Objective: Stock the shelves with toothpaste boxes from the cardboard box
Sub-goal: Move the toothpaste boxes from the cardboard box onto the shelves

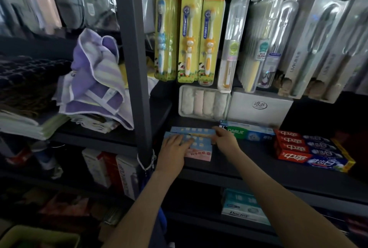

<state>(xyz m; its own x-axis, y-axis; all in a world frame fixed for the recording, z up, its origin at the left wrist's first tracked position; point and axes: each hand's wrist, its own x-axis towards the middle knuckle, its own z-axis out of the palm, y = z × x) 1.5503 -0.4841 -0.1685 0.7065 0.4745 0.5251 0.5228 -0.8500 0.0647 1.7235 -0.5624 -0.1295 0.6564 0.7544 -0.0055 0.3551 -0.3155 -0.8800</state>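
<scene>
Pale blue boxes (199,142) with yellowish squares and a pink end on the shelf (258,161). Left hand (175,148) flat on top, fingers spread, right hand (225,138) pinching one end.

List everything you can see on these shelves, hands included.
Blue boxes: at least two, pale blue and pink, shelf front, under the hands.
Darlie box: one, green and blue, just right of them.
Red boxes: about four, red and blue, far right.
Kids' toothbrushes: three packs, yellow and orange, hanging above.
Clear packs: several, hanging at right.
Towel: one, purple, left shelf.
Shelf: dark.
Left hand: rests flat on a box.
Right hand: pinches a box end.
</scene>
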